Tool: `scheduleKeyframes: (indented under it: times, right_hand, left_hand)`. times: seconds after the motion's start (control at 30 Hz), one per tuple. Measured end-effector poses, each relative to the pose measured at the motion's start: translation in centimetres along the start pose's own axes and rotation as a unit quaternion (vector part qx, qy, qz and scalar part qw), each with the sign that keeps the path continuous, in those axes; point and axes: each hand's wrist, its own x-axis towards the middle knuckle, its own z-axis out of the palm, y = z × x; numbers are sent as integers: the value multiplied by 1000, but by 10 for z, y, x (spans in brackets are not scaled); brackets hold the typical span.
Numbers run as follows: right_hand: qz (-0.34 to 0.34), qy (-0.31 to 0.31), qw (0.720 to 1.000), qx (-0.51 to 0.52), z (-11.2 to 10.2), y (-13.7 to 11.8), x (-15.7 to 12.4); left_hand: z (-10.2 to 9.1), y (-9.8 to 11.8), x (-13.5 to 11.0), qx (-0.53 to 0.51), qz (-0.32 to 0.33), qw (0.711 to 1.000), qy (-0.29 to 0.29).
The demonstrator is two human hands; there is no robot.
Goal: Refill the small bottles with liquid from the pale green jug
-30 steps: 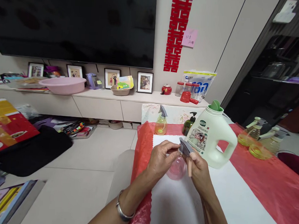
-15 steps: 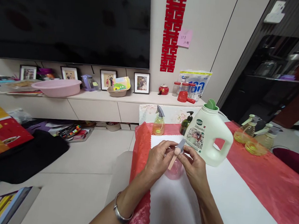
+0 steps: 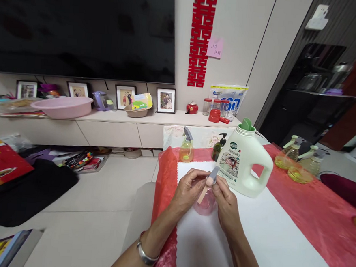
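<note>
left hand (image 3: 187, 193) and right hand (image 3: 226, 200) pinching a grey-and-peach plastic spray head (image 3: 209, 181), rounded see-through pink bottle (image 3: 204, 208) beneath, scallop-edged white mat (image 3: 265, 233), bulky pale-green plastic jug (image 3: 247, 169) just beyond

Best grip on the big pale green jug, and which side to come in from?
Probably the handle, from the right of the picture. The jug stands upright with its closed loop on that side, away from the right hand, and red cloth shows through the gap.
</note>
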Motion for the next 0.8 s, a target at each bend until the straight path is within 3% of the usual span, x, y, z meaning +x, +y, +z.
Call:
scheduleKeyframes:
  times: [0.33, 0.6, 0.8]
  right_hand:
    - [-14, 36, 999, 11, -1, 4, 1]
    - [2, 46, 999, 18, 3, 5, 0]
    - [10, 16, 1000, -6, -1, -2, 1]
  left_hand:
    - [19, -17, -15, -120, -53, 989, 73]
    - [29, 2, -14, -186, -85, 972, 117]
    - [32, -7, -12, -191, -82, 968, 142]
